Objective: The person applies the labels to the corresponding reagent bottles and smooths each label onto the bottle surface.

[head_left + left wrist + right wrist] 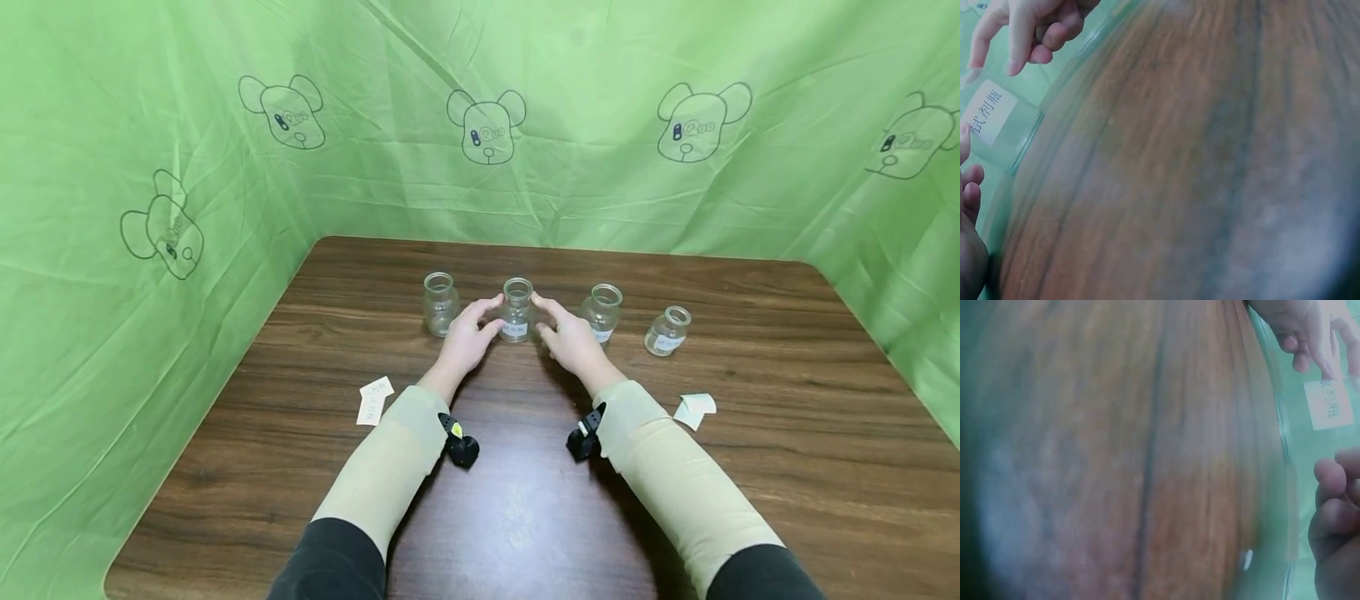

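A clear glass jar (516, 312) with a white handwritten label stands upright between the two hands. From its left side my left hand (467, 340) reaches in, the thumb tip at the label's edge and the index finger near the neck. My right hand (573, 343) is on the other side, its index fingertip by the jar's shoulder and its thumb a little away. Neither hand wraps round the glass. Behind the left hand is an unlabelled jar (440, 304); beyond the right hand, a labelled jar (602, 308) is partly covered by it.
A smaller labelled jar (667, 332) is tilted in view at the right of the row. Paper slips (372, 402) lie left of the left forearm, and a folded paper (695, 408) lies right of the right one. Green cloth (555, 200) encloses the wooden table (517, 517).
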{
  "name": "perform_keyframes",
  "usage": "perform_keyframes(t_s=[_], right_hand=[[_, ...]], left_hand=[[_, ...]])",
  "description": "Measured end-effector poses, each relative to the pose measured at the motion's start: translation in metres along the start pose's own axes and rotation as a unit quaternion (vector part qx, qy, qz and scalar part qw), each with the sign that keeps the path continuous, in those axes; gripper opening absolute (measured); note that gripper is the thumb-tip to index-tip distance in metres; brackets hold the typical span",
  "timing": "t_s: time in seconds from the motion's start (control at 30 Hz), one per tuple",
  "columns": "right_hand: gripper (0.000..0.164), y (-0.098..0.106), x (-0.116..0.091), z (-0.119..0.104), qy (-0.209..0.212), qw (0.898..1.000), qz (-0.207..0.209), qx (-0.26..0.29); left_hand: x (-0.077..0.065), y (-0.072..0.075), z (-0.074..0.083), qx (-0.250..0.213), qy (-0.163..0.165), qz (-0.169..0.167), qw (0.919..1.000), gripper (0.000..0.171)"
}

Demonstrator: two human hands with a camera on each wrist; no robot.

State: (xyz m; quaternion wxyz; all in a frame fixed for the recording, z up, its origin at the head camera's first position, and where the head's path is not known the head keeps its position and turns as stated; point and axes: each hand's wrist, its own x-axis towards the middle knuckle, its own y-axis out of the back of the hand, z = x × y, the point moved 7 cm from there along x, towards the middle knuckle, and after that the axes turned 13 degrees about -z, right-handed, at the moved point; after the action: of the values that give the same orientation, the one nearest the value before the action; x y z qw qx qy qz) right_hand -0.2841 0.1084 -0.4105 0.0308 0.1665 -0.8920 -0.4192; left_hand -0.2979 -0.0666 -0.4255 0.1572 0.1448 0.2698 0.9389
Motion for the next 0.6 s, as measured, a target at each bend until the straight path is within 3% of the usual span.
perform_keyframes(t_s=[0.2, 0.33, 0.6], right_hand=[[0.059, -0.007, 0.001, 0.0, 0.018, 1.0, -0.013, 0.014], [0.065, -0.011, 0.0, -0.004, 0.031, 0.999, -0.006, -0.007], [0.069, -0.014, 0.004, -0.021, 0.048, 0.996, 0.041, -0.063]], left_hand=[[-0.004, 0.001, -0.001, 0.004, 0.008, 0.008, 0.9999, 0.039], [-0.007, 0.0, -0.001, 0.008, 0.016, 0.005, 0.9998, 0.05], [-0.004, -0.003, 0.0, 0.028, 0.018, -0.004, 0.9994, 0.058]])
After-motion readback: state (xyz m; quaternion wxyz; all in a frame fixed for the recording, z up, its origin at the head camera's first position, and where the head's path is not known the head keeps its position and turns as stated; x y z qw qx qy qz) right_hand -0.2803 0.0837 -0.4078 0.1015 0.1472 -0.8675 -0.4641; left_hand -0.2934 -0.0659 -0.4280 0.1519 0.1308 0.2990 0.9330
